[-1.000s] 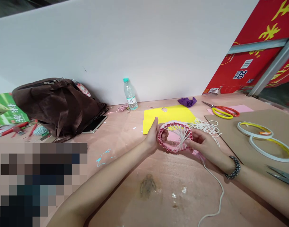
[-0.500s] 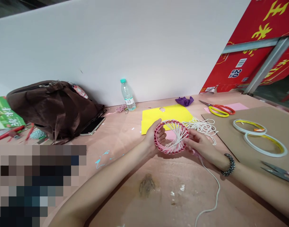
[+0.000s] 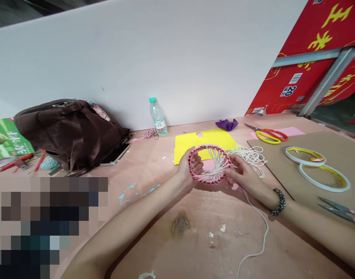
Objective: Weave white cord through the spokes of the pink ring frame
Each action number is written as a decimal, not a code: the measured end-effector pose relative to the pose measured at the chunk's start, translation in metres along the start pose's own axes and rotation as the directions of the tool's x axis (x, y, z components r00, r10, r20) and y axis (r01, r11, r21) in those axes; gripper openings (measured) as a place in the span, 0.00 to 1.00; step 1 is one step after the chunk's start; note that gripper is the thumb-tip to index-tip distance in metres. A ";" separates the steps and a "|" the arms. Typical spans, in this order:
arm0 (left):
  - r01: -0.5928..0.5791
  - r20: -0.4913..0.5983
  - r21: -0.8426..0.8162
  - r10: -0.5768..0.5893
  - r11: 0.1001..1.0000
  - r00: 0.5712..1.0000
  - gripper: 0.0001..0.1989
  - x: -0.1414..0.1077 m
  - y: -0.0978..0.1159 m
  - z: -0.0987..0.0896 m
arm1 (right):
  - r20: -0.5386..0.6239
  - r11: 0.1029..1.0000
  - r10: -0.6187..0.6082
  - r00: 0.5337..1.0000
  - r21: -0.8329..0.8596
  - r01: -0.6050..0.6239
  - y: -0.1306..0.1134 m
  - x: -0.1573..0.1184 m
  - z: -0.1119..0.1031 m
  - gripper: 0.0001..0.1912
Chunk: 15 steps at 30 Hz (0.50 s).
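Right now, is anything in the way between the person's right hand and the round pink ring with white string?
No, nothing visible stands in the way. The right hand is already at the round red-and-white corded ring, with its fingertips at the ring's edge. The left hand holds the opposite side. The loose white cord pile lies beyond, not between.

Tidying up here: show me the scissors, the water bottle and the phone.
Scissors [image 3: 277, 132], head view, red handle.
Water bottle [image 3: 158, 118], head view, middle.
Phone [image 3: 115, 154], head view, screen.
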<state>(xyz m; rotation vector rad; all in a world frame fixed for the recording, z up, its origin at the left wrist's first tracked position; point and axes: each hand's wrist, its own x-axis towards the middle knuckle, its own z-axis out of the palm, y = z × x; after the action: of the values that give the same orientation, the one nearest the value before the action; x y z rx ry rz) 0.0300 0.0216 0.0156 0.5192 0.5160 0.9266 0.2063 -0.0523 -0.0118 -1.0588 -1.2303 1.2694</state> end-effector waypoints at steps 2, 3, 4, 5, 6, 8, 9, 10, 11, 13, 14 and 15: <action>0.004 -0.005 0.045 -0.004 0.999 1.000 0.25 -0.001 0.001 0.001 | 0.044 0.999 -0.016 0.999 -0.037 0.018 -0.001 0.000 0.000 0.18; -0.001 -0.017 0.081 0.003 0.997 1.000 0.26 -0.002 0.002 0.002 | 0.059 0.998 -0.025 0.998 -0.052 0.028 -0.001 0.000 0.000 0.16; -0.018 -0.035 0.130 0.022 0.991 0.999 0.26 -0.002 0.002 0.003 | 0.053 0.997 -0.041 0.998 -0.057 0.044 -0.002 0.001 0.000 0.14; -0.043 -0.051 0.194 0.054 0.980 0.997 0.26 -0.003 0.003 0.003 | 0.030 0.996 -0.064 0.998 -0.055 0.065 -0.002 0.002 -0.001 0.14; -0.077 -0.058 0.269 0.096 0.960 0.994 0.25 -0.003 0.004 0.003 | -0.009 0.995 -0.087 0.996 -0.052 0.086 -0.003 0.003 -0.002 0.14; -0.146 -0.028 0.451 0.177 0.880 0.984 0.22 -0.002 0.007 0.001 | -0.092 0.992 -0.117 0.989 -0.066 0.111 -0.002 0.005 -0.005 0.15; -0.172 0.004 0.545 0.202 0.821 0.979 0.20 -0.001 0.008 0.000 | -0.124 0.990 -0.124 0.985 -0.082 0.115 -0.002 0.007 -0.007 0.15; -0.188 0.036 0.626 0.212 0.757 0.977 0.18 0.000 0.009 -0.001 | -0.144 0.989 -0.126 0.981 -0.093 0.114 -0.001 0.008 -0.008 0.15; -0.195 0.056 0.687 0.217 0.700 0.975 0.16 0.001 0.009 -0.002 | -0.157 0.989 -0.133 0.979 -0.090 0.120 0.000 0.009 -0.010 0.15; -0.192 0.057 0.738 0.223 0.647 0.973 0.15 0.003 0.008 -0.005 | -0.172 0.986 -0.165 0.971 -0.035 0.161 0.003 0.011 -0.013 0.15; -0.183 0.043 0.722 0.221 0.668 0.974 0.15 0.003 0.006 -0.006 | -0.179 0.982 -0.184 0.966 0.008 0.189 0.004 0.011 -0.013 0.16; -0.170 0.023 0.680 0.211 0.713 0.977 0.16 0.003 0.003 -0.006 | -0.177 0.977 -0.196 0.965 0.047 0.207 0.005 0.012 -0.013 0.18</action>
<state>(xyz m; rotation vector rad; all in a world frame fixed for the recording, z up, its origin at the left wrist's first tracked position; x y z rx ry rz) 0.0257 0.0272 0.0121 1.2428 0.8766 0.9347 0.2182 -0.0390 -0.0171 -0.9494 -1.1271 1.0332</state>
